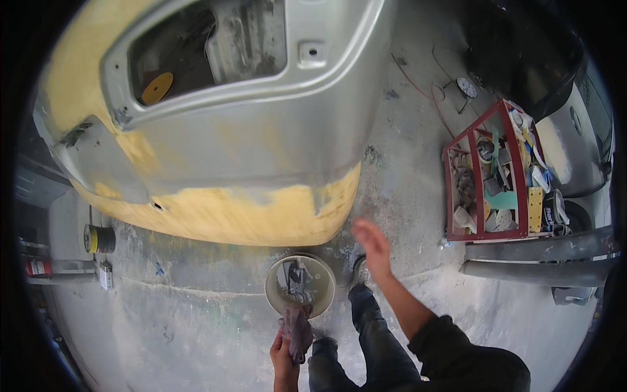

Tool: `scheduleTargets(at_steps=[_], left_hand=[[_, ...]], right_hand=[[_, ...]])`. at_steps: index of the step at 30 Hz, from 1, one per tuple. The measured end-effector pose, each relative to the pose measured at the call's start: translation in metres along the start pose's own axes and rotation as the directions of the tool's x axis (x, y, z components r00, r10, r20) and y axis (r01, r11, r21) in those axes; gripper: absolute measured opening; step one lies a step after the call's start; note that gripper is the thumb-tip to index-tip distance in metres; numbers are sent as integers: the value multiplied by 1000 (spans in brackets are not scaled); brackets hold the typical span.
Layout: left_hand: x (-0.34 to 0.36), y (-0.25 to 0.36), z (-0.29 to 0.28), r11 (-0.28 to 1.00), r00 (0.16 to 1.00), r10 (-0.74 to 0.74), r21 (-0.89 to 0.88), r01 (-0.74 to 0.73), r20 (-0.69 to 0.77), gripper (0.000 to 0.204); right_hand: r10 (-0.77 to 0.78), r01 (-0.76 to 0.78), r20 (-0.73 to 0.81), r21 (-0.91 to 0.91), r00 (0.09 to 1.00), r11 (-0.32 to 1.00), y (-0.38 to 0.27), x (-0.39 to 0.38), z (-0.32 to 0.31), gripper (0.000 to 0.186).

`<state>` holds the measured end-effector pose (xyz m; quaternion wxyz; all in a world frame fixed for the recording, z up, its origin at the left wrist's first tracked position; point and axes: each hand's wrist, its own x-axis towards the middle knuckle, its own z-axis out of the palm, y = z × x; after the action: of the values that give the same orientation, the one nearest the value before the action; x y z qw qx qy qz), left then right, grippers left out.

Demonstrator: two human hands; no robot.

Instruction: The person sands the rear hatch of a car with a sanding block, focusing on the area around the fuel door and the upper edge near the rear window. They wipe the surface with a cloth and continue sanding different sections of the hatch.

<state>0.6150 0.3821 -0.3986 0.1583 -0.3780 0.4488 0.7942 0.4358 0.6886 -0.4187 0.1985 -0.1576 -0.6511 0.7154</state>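
Observation:
My left hand [283, 356] grips a crumpled purplish-grey cloth [297, 333] near the front rim of a pale bucket [273, 294]. Inside the bucket sit dark and light items [294, 277] that I cannot identify. My right hand [372, 242] is raised beside the lower right corner of a large vehicle body panel [235, 150], slightly blurred, its fingers extended with nothing visible in them. I cannot tell whether it touches the panel. The panel is silver with patches of pale yellow coating along its bottom and left, and has an opening at the top.
A red-framed cart [488, 232] full of tools stands right, with a dark panel [522, 46], long grey parts [535, 274] and a hose [418, 85] around it. Cans [99, 239] stand on the left floor [170, 307]. My legs [369, 336] are below.

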Motion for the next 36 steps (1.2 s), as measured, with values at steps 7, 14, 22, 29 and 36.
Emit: scheduleTargets(at_steps=[7,14,22,29,36], left_hand=[[-28,62,146,1000,909,22,10,-29,417,58],[-93,171,169,899,792,161,244,-364,589,41],[-99,158,42,878,884,350,221,-424,309,45],[-136,140,-52,902,926,377,220,-371,16,44],[-135,119,-68,905,896,419,154,-397,-146,41]], right_hand=[[354,-401,362,60,862,914,-102,-97,34,79],[-99,28,189,347,977,938,-269,82,49,60],[-795,769,503,-635,338,-75,-451,236,170,66],[-608,869,794,-305,7,-388,-448,235,330,50],[-536,909,837,-133,-111,-395,-381,218,419,38]])
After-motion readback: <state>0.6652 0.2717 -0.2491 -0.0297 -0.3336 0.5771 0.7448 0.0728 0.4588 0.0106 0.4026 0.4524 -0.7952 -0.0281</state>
